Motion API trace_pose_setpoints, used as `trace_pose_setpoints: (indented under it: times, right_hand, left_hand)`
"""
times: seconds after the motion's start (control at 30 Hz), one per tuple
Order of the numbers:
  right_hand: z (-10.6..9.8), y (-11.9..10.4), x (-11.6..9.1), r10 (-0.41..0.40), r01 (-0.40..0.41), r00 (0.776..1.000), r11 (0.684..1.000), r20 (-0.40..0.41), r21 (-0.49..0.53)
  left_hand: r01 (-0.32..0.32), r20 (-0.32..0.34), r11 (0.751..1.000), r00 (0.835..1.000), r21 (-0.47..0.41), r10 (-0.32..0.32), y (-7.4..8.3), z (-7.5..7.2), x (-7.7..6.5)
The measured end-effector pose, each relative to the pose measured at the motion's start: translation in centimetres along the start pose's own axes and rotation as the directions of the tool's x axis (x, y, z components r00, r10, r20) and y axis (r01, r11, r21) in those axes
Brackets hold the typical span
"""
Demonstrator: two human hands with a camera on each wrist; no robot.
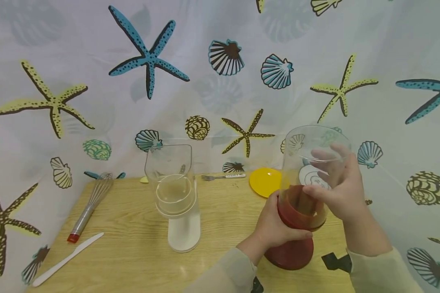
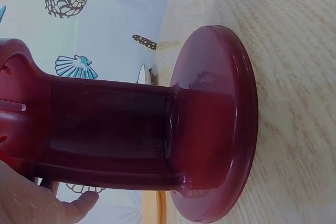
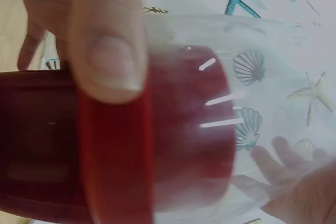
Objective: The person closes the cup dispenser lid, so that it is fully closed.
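Observation:
My left hand (image 1: 276,230) grips the upper part of a red stand (image 1: 291,252), which has a round foot and a hollow neck. The foot rests on the table in the left wrist view, and the thumb lies across the front below the rim. A tall clear container (image 1: 293,162) sits in the red collar (image 3: 121,156) on top, open end up. My right hand (image 1: 339,189) holds the container's right side, thumb in front and fingers seen through the clear wall. Left of it stands a similar white stand (image 1: 184,234) with its own clear container (image 1: 170,162).
On the wooden table (image 1: 132,252) lie a whisk (image 1: 89,207) and a white knife (image 1: 69,258) at left. A fork (image 1: 223,176), a yellow plate (image 1: 265,182) and a white plate (image 1: 311,176) are at the back. A patterned curtain (image 1: 205,97) hangs behind.

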State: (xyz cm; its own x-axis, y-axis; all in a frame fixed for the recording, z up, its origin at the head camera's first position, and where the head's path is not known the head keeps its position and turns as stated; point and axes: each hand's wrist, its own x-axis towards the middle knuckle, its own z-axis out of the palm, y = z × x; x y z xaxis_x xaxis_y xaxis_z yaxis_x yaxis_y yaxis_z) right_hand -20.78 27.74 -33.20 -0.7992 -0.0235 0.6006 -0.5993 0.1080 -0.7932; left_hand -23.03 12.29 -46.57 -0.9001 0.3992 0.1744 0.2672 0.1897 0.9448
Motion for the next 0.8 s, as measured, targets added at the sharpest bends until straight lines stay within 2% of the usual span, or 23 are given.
trace_pose_setpoints:
  times: [0.17, 0.33, 0.43, 0.6, 0.67, 0.8]
  right_hand:
    - [-0.16, 0.34, -0.35, -0.079, 0.085, 0.995, 0.99, -0.06, 0.109]
    - [-0.13, 0.54, -0.68, -0.072, 0.101, 0.988, 0.969, -0.135, 0.226]
    - [-0.12, 0.58, -0.77, -0.081, 0.107, 0.987, 0.977, -0.139, 0.186]
    - [-0.59, 0.41, -0.69, -0.115, 0.125, 0.988, 0.987, -0.098, 0.103]
    - [-0.75, 0.31, -0.68, -0.107, 0.116, 0.991, 0.987, -0.083, 0.11]
    - [-0.85, -0.26, -0.4, -0.058, 0.061, 0.996, 0.997, -0.063, 0.039]
  left_hand:
    - [0.003, 0.0, 1.0, 1.0, 0.005, -0.003, -0.13, 0.13, 0.01]
    - [-0.069, -0.018, 0.996, 0.998, -0.052, 0.068, -0.27, 0.17, 0.11]
    - [-0.074, -0.022, 0.996, 0.997, -0.056, 0.073, -0.27, 0.21, 0.1]
    - [0.0, -0.008, 1.0, 1.0, -0.017, -0.001, 0.02, 0.25, -0.05]
    - [0.02, -0.007, 1.0, 1.0, -0.013, -0.02, 0.12, 0.23, -0.12]
    - [0.039, -0.004, 0.999, 0.999, -0.011, -0.039, 0.24, 0.19, -0.2]
